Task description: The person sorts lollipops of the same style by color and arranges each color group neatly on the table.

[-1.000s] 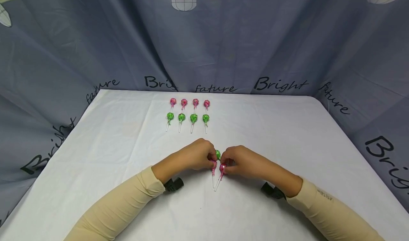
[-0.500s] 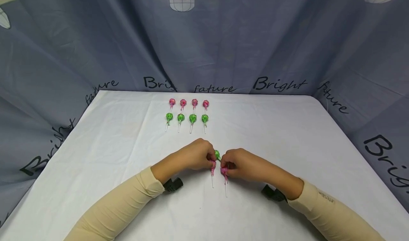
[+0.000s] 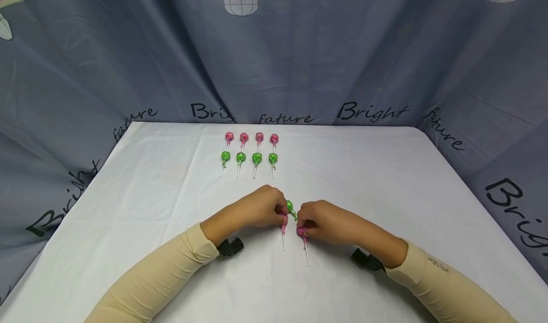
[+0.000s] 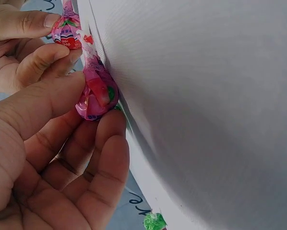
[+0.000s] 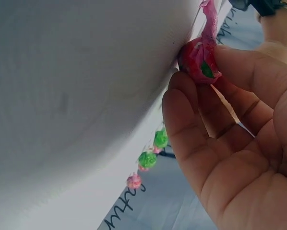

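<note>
White table (image 3: 385,180); left hand (image 3: 257,209) fingers pinching pink lollipop (image 3: 284,220), right hand (image 3: 325,223) fingers pinching another pink one (image 3: 301,230)

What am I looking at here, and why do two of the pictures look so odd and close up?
No machine here: a person works with two bare hands, wearing three cameras. The wide picture comes from a camera on the head, looking down at a white table ringed by a grey curtain. The two close-ups come from cameras strapped to each wrist, so they look tilted and show mostly palm and tabletop.

The left hand pinches a pink lollipop by its wrapped head; the right hand pinches another pink lollipop the same way. A green lollipop shows between the hands; who holds it I cannot tell.

Farther back lie a row of four pink lollipops and, just in front, a row of four green ones.
</note>
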`<state>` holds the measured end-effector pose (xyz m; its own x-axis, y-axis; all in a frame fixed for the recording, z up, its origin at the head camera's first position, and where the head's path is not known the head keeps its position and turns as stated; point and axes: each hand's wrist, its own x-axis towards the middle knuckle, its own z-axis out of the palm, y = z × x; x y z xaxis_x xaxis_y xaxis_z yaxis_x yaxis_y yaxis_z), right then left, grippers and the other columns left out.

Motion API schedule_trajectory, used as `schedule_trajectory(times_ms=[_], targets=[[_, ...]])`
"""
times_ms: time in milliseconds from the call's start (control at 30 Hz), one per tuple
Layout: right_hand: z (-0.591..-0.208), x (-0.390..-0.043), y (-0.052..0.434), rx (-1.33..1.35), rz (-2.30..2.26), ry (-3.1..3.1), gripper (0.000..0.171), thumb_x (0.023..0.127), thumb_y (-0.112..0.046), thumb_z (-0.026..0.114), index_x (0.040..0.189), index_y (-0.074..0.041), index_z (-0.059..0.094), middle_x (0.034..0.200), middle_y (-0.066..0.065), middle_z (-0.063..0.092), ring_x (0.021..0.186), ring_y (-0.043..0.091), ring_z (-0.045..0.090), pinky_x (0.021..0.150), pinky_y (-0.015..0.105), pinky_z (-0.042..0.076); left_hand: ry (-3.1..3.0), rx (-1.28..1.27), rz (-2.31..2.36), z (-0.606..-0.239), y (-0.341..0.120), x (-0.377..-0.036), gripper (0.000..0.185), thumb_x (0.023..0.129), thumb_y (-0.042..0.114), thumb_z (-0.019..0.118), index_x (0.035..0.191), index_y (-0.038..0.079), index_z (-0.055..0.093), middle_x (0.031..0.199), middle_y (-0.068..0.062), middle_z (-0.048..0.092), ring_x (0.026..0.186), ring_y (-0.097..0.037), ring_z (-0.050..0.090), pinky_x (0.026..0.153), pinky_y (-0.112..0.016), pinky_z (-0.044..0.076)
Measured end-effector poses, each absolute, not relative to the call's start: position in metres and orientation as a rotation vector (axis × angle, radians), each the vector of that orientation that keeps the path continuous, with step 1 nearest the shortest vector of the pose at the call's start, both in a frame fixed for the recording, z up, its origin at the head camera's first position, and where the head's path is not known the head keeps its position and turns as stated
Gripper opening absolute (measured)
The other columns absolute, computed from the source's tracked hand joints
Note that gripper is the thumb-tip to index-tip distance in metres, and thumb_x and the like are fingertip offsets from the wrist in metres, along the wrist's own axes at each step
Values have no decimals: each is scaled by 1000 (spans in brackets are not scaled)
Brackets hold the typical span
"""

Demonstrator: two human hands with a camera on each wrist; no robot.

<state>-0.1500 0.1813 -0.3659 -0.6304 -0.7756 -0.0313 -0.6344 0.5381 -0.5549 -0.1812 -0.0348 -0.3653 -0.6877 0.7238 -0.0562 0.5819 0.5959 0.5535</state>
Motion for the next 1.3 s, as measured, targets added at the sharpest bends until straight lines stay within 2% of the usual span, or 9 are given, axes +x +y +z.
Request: schedule_trajectory(times_ms=[233,367,700,1100,1300], targets=[[-367,-153,181,-1199,-743,2497,15,88,-5,74,81,-16,67,77,-12,52,72,2,47,64,21,45,2482,1039,763,-366,-38,-188,7,84,8,76,79,11,73,71,8,62,69,-8,54,63,-24,45],[-368,-154,181,-1203,-735,2491,13,88,-5,74,82,-15,68,78,-11,53,72,2,47,64,22,45,2442,1028,773,-366,-42,-195,10,84,10,78,79,14,70,72,8,63,70,-8,54,64,-25,46],[-369,-152,178,-1198,-745,2477,12,88,-6,75,82,-15,68,80,-12,55,73,2,49,66,22,46,2468,982,771,-340,-48,-221,10,82,8,77,84,14,70,83,5,66,83,-13,60,73,-27,49],[-369,-150,176,-1206,-729,2477,12,88,-6,74,83,-15,68,82,-13,56,75,1,51,67,21,47,2452,893,798,-319,-46,-289,9,86,13,76,93,13,71,94,0,68,88,-16,61,75,-31,49],[-367,-150,181,-1212,-711,2492,13,89,-7,74,83,-16,67,81,-13,54,74,2,50,65,21,46,2460,916,881,-326,-32,-329,13,89,15,73,101,11,71,103,-1,68,97,-17,62,79,-31,50]])
